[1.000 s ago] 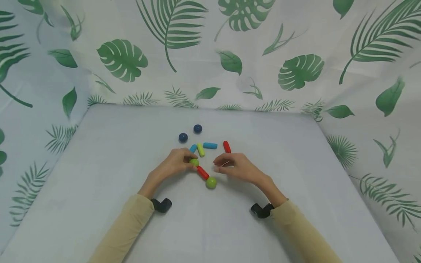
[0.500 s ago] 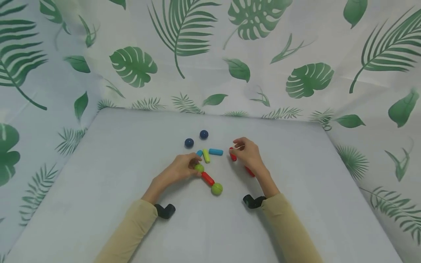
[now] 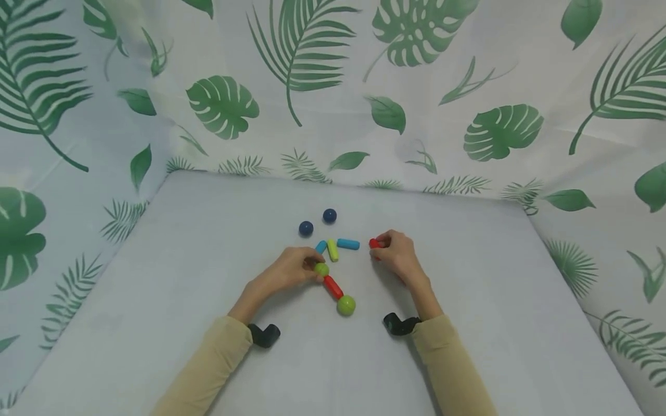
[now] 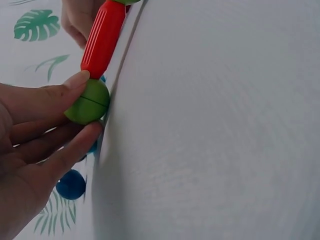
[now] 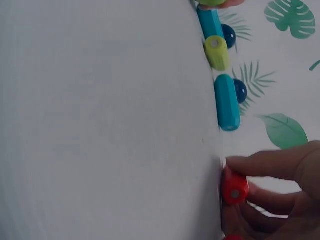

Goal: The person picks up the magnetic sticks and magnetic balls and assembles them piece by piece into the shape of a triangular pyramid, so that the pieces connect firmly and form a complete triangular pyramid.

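My left hand (image 3: 293, 268) pinches a green ball (image 3: 322, 270) between thumb and fingers. Joined to that ball is a ridged red stick (image 3: 333, 287), whose other end meets a second green ball (image 3: 346, 305). My right hand (image 3: 398, 254) grips another red stick (image 3: 374, 244) to the right of the group; in the right wrist view this red stick (image 5: 235, 190) shows a grey disc at its end. At the bottom edge of that view a further red piece (image 5: 233, 238) peeks out below my fingers, hidden by the hand in the head view.
Between the hands lie a blue stick (image 3: 348, 244), a yellow-green stick (image 3: 332, 250) and a second blue stick (image 3: 321, 247) partly behind the left fingers. Two dark blue balls (image 3: 306, 229) sit farther back. A leaf-print cloth (image 3: 312, 133) stands behind the white table (image 3: 156, 300).
My right hand has moved right, away from the joined balls and stick, and now grips a loose red stick. The left hand keeps hold of its green ball. The head view has shifted slightly.
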Motion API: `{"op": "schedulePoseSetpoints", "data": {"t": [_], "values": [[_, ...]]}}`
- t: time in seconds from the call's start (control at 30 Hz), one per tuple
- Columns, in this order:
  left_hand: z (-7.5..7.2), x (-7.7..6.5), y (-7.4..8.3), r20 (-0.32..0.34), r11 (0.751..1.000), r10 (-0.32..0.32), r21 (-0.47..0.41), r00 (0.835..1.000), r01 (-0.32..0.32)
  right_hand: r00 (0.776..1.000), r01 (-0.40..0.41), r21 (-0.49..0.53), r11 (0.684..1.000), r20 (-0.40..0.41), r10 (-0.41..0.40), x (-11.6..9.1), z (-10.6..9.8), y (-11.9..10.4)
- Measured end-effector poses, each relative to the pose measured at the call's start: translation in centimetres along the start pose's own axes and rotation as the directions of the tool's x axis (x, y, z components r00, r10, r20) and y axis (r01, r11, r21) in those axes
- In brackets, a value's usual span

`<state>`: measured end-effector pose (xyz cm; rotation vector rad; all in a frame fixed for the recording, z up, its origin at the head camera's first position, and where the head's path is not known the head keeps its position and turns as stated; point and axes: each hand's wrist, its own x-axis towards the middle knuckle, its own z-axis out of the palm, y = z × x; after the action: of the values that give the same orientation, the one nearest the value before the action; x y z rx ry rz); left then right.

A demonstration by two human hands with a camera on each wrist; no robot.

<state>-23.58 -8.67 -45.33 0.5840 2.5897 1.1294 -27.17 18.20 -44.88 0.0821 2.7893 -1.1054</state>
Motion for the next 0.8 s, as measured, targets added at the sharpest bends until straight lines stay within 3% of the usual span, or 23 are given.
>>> {"op": "schedulePoseSetpoints", "data": {"t": [0.27, 0.47, 0.8], "values": [[0.0, 0.1, -0.4, 0.015, 1.000, 0.002, 0.005, 1.000, -0.002, 0.986, 0.101, -0.021, 0.995, 0.133, -0.097, -0.4, -1.3, 0.5], [-0.3, 0.3, -0.2, 0.027, 1.000, 0.018, -0.003, 0.999, -0.018, 0.974, 0.158, -0.051, 0.986, 0.171, -0.147, -0.6, -2.2, 0.0], [-0.1, 0.2, -0.2, 0.017, 1.000, 0.026, 0.015, 1.000, -0.026, 0.924, 0.313, -0.032, 0.949, 0.240, -0.297, -1.0, -1.6, -1.3]]}}
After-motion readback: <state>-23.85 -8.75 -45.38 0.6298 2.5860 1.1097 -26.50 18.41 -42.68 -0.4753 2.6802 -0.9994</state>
